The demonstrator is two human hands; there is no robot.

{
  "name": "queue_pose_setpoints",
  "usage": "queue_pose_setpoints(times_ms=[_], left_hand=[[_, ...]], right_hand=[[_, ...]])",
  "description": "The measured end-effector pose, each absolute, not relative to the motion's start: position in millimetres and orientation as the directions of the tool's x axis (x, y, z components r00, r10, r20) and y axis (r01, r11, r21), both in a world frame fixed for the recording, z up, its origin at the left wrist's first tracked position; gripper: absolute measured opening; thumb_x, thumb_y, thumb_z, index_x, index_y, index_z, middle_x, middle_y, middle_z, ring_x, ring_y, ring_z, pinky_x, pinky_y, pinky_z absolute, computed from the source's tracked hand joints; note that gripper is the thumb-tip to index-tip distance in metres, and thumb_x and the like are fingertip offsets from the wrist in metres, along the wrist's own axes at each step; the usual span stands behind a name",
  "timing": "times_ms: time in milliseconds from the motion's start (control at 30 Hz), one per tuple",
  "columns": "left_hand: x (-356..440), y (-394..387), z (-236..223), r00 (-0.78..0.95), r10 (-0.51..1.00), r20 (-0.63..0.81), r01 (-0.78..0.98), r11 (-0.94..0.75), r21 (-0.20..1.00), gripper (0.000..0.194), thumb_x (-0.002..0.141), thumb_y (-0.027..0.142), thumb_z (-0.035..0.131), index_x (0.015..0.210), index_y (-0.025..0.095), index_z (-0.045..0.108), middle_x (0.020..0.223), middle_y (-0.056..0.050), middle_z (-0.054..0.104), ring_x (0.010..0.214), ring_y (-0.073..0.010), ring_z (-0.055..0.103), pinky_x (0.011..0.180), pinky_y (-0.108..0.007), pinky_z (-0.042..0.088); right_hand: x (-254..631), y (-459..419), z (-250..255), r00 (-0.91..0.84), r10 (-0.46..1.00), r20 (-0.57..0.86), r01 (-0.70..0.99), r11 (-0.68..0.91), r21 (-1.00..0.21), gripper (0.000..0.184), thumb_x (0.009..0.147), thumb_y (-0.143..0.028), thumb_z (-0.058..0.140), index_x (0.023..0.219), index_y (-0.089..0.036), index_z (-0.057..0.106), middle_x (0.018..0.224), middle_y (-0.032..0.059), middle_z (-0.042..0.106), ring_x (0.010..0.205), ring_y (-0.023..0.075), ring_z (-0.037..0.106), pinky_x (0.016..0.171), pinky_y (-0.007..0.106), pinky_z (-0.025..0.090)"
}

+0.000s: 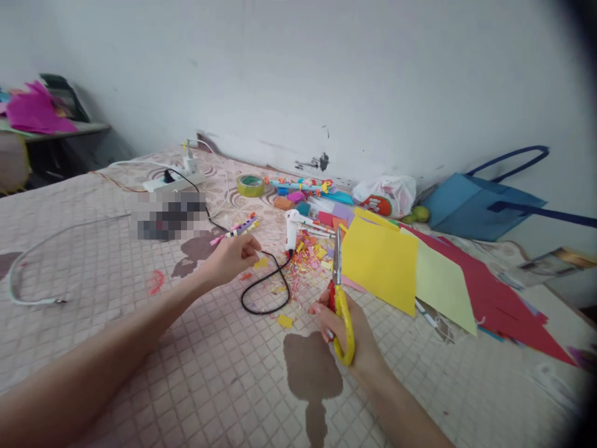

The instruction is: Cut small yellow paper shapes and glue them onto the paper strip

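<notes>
My right hand (347,330) grips a pair of scissors (337,261) by its yellow and red handles, the closed blades pointing away from me. To the left, my left hand (236,256) is closed above the table with its fingertips pinched together; I cannot make out anything between them. A black cord (265,312) loops beside that hand and leads to a white glue gun (292,229). Small paper scraps (312,252) lie around the glue gun, and a yellow scrap (285,321) rests between my hands. A decorated stick (241,227) lies just beyond my left hand.
Yellow paper (380,264), pale green paper (445,283) and red paper (494,295) cover the right side. Behind are a tape roll (250,185), a white plastic bag (394,191) and a blue bag (476,205). A power strip (175,183) with cords stands back left.
</notes>
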State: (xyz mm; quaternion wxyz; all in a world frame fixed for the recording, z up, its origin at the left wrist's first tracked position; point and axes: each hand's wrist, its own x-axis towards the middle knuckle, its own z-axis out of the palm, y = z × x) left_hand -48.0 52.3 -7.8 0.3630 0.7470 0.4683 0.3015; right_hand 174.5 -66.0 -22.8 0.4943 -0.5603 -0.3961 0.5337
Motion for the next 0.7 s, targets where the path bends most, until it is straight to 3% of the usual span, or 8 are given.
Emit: queue_pose_setpoints(times_ms=[200, 333, 500, 567, 700], left_hand=[[-52.7, 60.1, -14.9, 0.371, 0.917, 0.145, 0.635, -0.364, 0.682, 0.01, 0.072, 0.026, 0.057, 0.074, 0.017, 0.061, 0.066, -0.002, 0.063, 0.061, -0.0142, 0.058, 0.057, -0.023, 0.04], [-54.9, 59.3, -11.5, 0.356, 0.916, 0.185, 0.703, -0.393, 0.593, 0.012, 0.074, 0.025, 0.054, 0.079, 0.018, 0.062, 0.069, -0.002, 0.062, 0.063, -0.0156, 0.058, 0.058, -0.024, 0.038], [-47.6, 46.4, 1.7, 0.336, 0.881, 0.334, 0.784, -0.458, 0.418, 0.016, 0.079, 0.022, 0.048, 0.088, 0.017, 0.06, 0.09, -0.006, 0.061, 0.071, -0.016, 0.056, 0.063, -0.026, 0.038], [-39.1, 34.4, 5.4, 0.435, 0.836, 0.334, 0.712, -0.546, 0.442, 0.015, 0.081, 0.02, 0.047, 0.085, 0.017, 0.06, 0.084, -0.005, 0.061, 0.07, -0.0146, 0.055, 0.062, -0.025, 0.039], [-21.3, 5.4, 4.6, 0.746, 0.654, 0.127, 0.475, -0.656, 0.587, 0.015, 0.082, 0.018, 0.047, 0.077, 0.017, 0.062, 0.075, -0.002, 0.06, 0.067, -0.0116, 0.054, 0.061, -0.021, 0.04]], right_hand=[[178.1, -67.3, -24.9, 0.092, 0.979, -0.18, 0.006, -0.181, -0.983, 0.026, 0.069, -0.034, 0.067, 0.071, -0.019, 0.045, 0.052, -0.0081, 0.046, 0.036, 0.0049, 0.037, 0.035, 0.018, 0.03], [183.2, -67.5, -24.7, 0.094, 0.983, -0.16, 0.034, -0.164, -0.986, 0.026, 0.07, -0.036, 0.066, 0.071, -0.019, 0.046, 0.052, -0.0074, 0.047, 0.036, 0.0053, 0.037, 0.035, 0.019, 0.033], [189.3, -68.3, -23.0, 0.103, 0.981, -0.166, 0.063, -0.173, -0.983, 0.029, 0.069, -0.038, 0.068, 0.075, -0.02, 0.046, 0.06, -0.0046, 0.054, 0.037, 0.0054, 0.039, 0.034, 0.019, 0.034], [190.5, -68.9, -22.1, 0.096, 0.982, -0.162, 0.088, -0.17, -0.981, 0.03, 0.069, -0.039, 0.068, 0.074, -0.019, 0.046, 0.062, -0.0039, 0.055, 0.037, 0.0051, 0.039, 0.035, 0.019, 0.034], [190.5, -69.3, -22.7, 0.107, 0.979, -0.174, 0.096, -0.185, -0.978, 0.031, 0.068, -0.04, 0.069, 0.077, -0.019, 0.047, 0.063, -0.0038, 0.055, 0.039, 0.0055, 0.04, 0.036, 0.018, 0.036]])
